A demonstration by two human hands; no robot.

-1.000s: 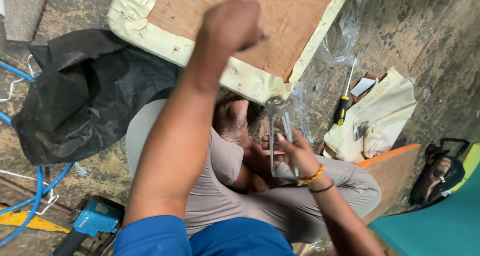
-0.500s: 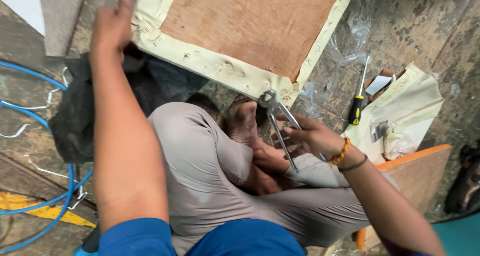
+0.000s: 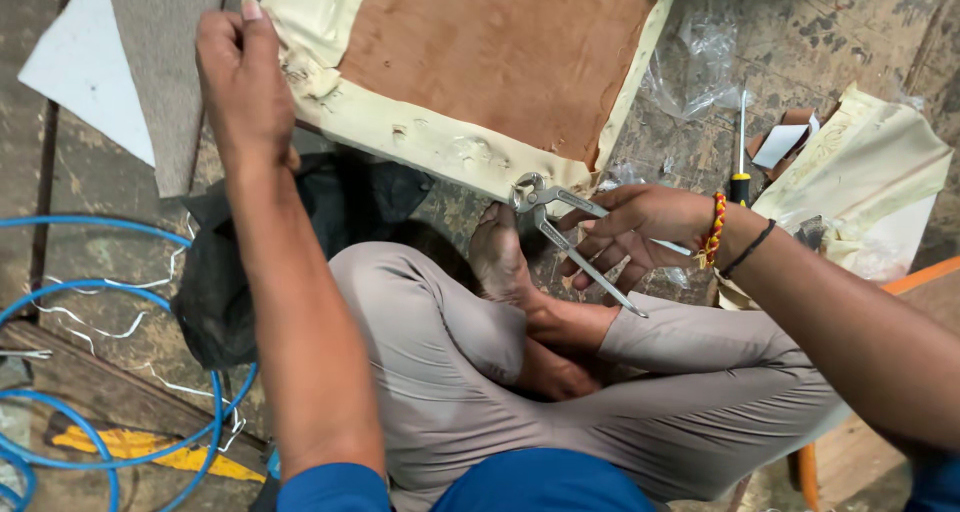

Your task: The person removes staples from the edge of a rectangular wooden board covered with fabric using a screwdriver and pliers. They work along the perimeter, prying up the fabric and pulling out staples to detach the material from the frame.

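Observation:
A square seat panel [image 3: 500, 62], brown board edged with cream fabric, lies on the floor in front of my crossed legs. My left hand [image 3: 240, 72] pinches the cream fabric at the panel's left corner. My right hand [image 3: 635, 227] grips metal pincers [image 3: 560, 232] by the handles, their jaws just below the panel's near edge by the lower corner. My bare foot [image 3: 500, 257] rests just under the pincers.
A black cloth [image 3: 330, 232] lies under the panel's near edge. Blue hose [image 3: 130, 362] loops at the left. A screwdriver [image 3: 740, 162], cream fabric pile [image 3: 870, 182] and clear plastic [image 3: 700, 62] sit at the right. A grey board [image 3: 160, 62] lies top left.
My left hand has swung from the middle of the panel out to its left corner and taken hold of the fabric. The pincers stayed near the lower corner.

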